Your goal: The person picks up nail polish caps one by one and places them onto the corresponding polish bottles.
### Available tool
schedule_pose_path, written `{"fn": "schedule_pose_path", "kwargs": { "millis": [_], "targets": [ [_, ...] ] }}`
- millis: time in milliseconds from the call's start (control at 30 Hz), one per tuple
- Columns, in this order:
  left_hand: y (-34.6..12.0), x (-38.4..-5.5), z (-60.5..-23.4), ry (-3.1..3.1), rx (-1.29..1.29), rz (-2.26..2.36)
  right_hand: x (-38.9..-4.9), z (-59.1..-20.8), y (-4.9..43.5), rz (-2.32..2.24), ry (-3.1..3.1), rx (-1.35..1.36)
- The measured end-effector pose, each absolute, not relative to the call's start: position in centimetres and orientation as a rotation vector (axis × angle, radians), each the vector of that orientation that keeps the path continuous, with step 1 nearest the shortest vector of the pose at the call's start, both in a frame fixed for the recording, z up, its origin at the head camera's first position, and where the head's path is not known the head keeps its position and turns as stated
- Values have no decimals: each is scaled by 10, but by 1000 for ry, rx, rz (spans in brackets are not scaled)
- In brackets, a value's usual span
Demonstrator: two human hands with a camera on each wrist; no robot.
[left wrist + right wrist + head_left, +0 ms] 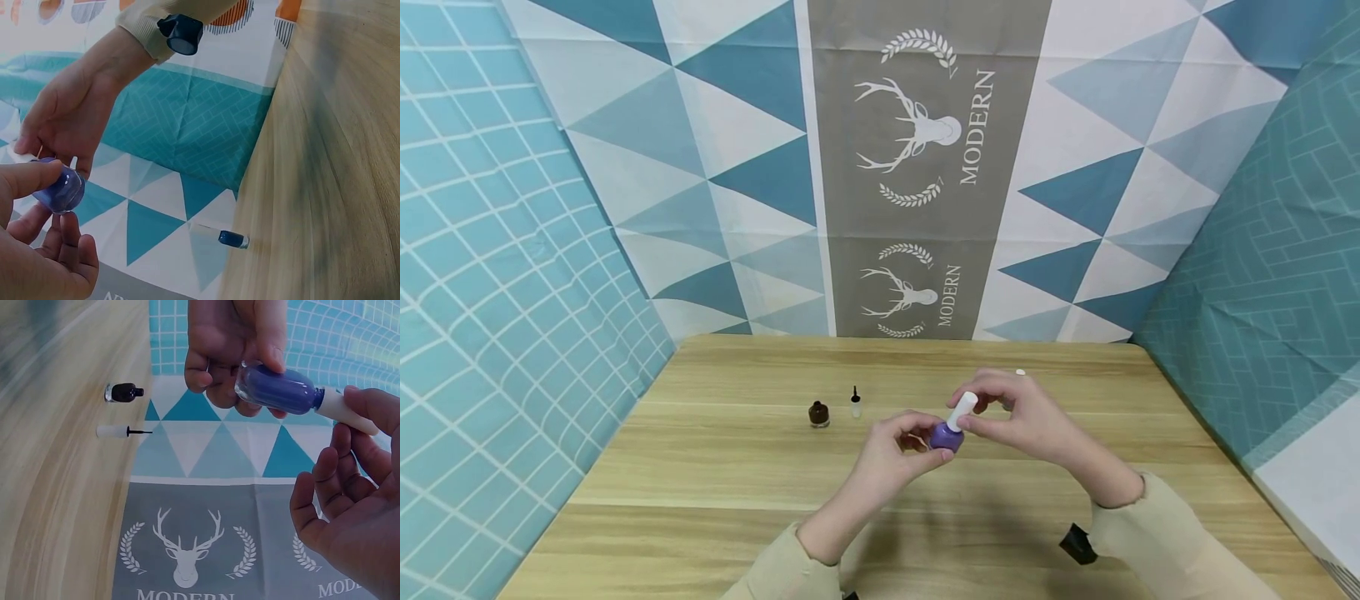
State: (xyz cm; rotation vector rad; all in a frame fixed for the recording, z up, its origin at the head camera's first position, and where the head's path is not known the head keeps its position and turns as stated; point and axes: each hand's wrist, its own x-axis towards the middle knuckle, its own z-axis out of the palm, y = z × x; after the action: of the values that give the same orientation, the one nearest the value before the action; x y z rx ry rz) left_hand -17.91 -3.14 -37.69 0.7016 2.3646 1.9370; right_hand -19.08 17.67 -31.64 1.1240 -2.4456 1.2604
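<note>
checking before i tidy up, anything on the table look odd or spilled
The dark bottle stands uncapped, a brush cap upended beside it; odd, as open polish may dry. No spill shows on the table.

Tilted purple bottle [278,389]; white cap [336,409]

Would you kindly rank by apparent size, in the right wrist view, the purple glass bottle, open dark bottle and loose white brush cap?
1. Purple glass bottle: largest.
2. Open dark bottle and loose white brush cap: unranked; the bottle thicker, the cap longer.
</note>
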Motion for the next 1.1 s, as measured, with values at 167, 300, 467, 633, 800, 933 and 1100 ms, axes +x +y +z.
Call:
{"fn": "schedule_pose_path", "kwargs": {
  "millis": [167,300,467,633,800,933,1100],
  "targets": [
    [-30,-180,-377,2338,682,1956,-194,-320,175,1288,-2450,1113],
    [-29,-180,-377,2320,658,1971,-196,-322,174,1311,-2472,1070],
    [-28,-180,-377,2318,629,1970,-197,-324,172,1375,-2492,1003],
    [-25,-180,-376,2307,615,1989,-198,-325,170,1430,-2509,917],
    [-24,-180,-376,2282,590,2020,-199,-327,168,1451,-2491,887],
    [-24,-179,-376,2266,576,2033,-201,-329,167,1471,-2481,872],
    [-24,-178,-376,2253,568,2040,-202,-331,165,1482,-2467,860]
  ]
}}
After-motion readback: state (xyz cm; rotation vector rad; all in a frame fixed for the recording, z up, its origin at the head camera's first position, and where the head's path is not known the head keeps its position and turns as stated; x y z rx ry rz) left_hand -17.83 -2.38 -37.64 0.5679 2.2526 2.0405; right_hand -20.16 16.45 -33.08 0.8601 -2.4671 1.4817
